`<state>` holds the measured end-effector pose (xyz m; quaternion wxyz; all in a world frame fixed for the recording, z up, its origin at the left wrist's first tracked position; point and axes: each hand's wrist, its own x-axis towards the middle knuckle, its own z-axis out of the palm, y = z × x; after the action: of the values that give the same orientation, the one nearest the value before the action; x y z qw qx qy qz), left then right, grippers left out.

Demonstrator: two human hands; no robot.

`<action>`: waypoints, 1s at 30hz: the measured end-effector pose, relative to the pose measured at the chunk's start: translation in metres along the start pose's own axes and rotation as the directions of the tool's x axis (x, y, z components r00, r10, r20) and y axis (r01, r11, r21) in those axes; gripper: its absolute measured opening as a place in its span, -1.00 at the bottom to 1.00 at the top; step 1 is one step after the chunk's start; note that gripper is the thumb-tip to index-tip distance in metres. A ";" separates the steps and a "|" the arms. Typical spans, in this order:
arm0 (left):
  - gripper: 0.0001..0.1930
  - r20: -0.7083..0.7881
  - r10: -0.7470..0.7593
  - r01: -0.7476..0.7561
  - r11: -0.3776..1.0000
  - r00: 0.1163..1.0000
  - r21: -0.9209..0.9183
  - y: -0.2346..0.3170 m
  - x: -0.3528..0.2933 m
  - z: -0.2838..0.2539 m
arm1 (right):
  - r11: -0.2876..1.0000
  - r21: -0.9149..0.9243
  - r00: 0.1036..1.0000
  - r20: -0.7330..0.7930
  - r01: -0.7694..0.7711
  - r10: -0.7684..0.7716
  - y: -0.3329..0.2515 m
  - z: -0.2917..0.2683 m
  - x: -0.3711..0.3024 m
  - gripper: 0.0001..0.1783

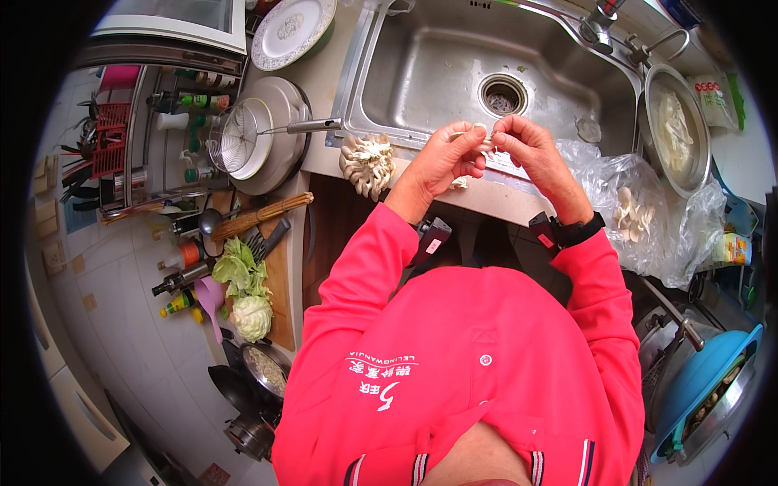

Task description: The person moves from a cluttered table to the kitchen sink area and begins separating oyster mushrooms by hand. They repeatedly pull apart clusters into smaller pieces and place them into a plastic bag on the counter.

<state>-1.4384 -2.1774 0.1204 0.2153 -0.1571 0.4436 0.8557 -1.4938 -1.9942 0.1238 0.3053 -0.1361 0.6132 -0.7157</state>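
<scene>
Over the front edge of the sink (389,97), both hands meet around a small pale piece of oyster mushroom (489,146). My left hand (444,162) is closed on it, thumb and fingers pinching. From the other side, the thumb and forefinger of my right hand (531,154) pinch at the same piece; the fingers partly hide it. Left of my left hand, a large cluster of oyster mushrooms (367,166) rests at the counter's edge. A clear plastic bag (677,235) with loose oyster mushrooms (632,215) lies beside my right forearm.
A metal bowl (650,109) holding something pale stands right of the sink, near the faucet (598,28). At left are stacked plates (293,32), a wire strainer (312,125) and a cutting board (279,300) with cabbage (252,317). A blue basin (705,377) sits at lower right.
</scene>
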 end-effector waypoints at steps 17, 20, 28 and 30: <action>-0.72 -0.085 0.188 -0.187 0.982 0.978 0.026 0.009 -0.003 -0.002 | 0.402 -0.850 0.792 0.029 0.341 -0.610 -0.031 0.007 0.004 -0.90; -0.71 -0.094 0.195 -0.191 0.981 0.976 0.044 0.010 -0.003 0.001 | 0.271 -0.906 0.794 0.108 0.326 -0.598 -0.032 0.018 0.002 -0.93; -0.70 -0.086 0.186 -0.176 0.978 0.979 0.114 0.008 -0.005 0.003 | 0.360 -0.887 0.864 0.079 0.288 -0.496 -0.023 0.014 0.004 -0.94; -0.70 -0.083 0.177 -0.164 0.976 0.981 0.144 0.008 -0.004 0.002 | 0.379 -0.879 0.878 0.086 0.289 -0.471 -0.021 0.014 0.003 -0.93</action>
<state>-1.4391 -2.1805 0.1290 0.1299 -0.1438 0.5229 0.8301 -1.4943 -2.0060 0.1461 -0.0369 -0.3443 0.8655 -0.3619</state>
